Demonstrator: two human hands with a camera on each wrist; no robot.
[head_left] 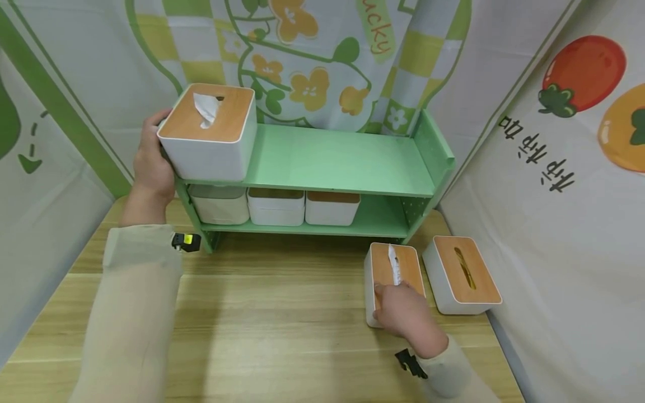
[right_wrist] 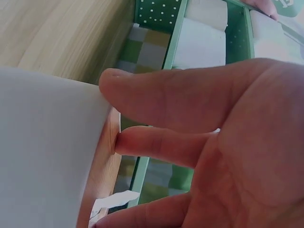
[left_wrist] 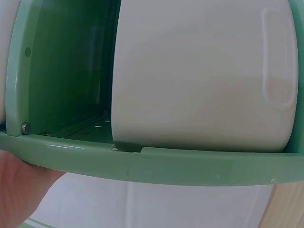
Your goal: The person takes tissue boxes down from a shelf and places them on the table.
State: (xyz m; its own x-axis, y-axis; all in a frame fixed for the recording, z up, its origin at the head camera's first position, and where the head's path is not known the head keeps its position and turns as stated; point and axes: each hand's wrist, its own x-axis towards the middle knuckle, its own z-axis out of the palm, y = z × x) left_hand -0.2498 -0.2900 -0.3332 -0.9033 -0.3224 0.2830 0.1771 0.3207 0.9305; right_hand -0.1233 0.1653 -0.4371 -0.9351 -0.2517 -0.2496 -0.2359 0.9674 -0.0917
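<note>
My left hand [head_left: 155, 165] is at the left end of the green shelf [head_left: 332, 159], beside a white tissue box [head_left: 209, 159] with a wooden lid on the upper board. The left wrist view has this hand [left_wrist: 21, 190] against the outside of the green end panel; its fingertips are hidden. On the table, my right hand [head_left: 405, 313] is over another tissue box [head_left: 370, 268] with tissue sticking out. In the right wrist view, the thumb of this hand [right_wrist: 256, 123] touches the box's white edge, and fairly straight fingertips meet the wooden lid.
A third wood-lidded box [head_left: 443, 280] stands to the right on the wooden table [head_left: 272, 313]. The lower board holds a cream bin [head_left: 220, 207] and two white boxes, one of them a middle box [head_left: 276, 208]. Printed cloth walls [head_left: 544, 235] surround the table.
</note>
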